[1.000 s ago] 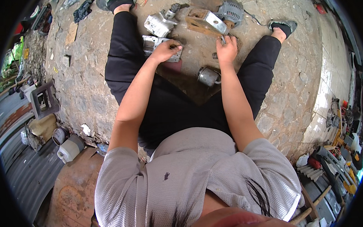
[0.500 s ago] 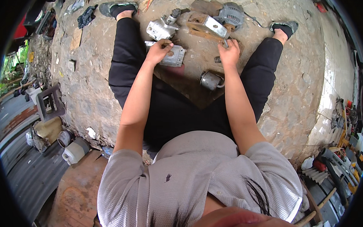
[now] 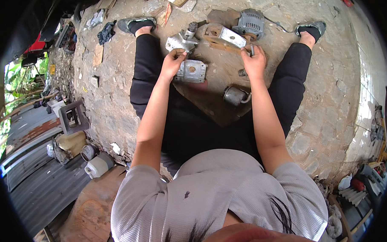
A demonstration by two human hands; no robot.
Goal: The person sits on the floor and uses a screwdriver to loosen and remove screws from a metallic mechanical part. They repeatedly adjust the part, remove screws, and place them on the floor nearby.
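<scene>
My left hand [image 3: 173,65] is closed in a pinch at the near edge of a silver metal casting [image 3: 181,43]; whether it grips the casting or something small is unclear. Just right of that hand lies a squarish grey metal plate [image 3: 192,71] with a round hole. My right hand [image 3: 255,63] pinches a slim grey metal piece [image 3: 252,50], held upright. Beyond it rests a rusty metal block [image 3: 225,37] with a pale upper face, against a grey slotted motor housing [image 3: 250,24]. A small dark cylindrical part [image 3: 242,72] lies beside my right wrist.
Between my legs stands a metal cup [image 3: 234,96] with a handle. My outspread legs flank the parts on the rough stone floor [image 3: 326,129]. Leftward are a grey plastic frame [image 3: 74,116] and a white jug [image 3: 99,165]. A dark cord [image 3: 279,25] runs from the motor housing.
The view has shifted, so everything sits lower and further right. My left hand has moved slightly toward the silver casting. My right hand has moved slightly away from me, still pinching the slim piece.
</scene>
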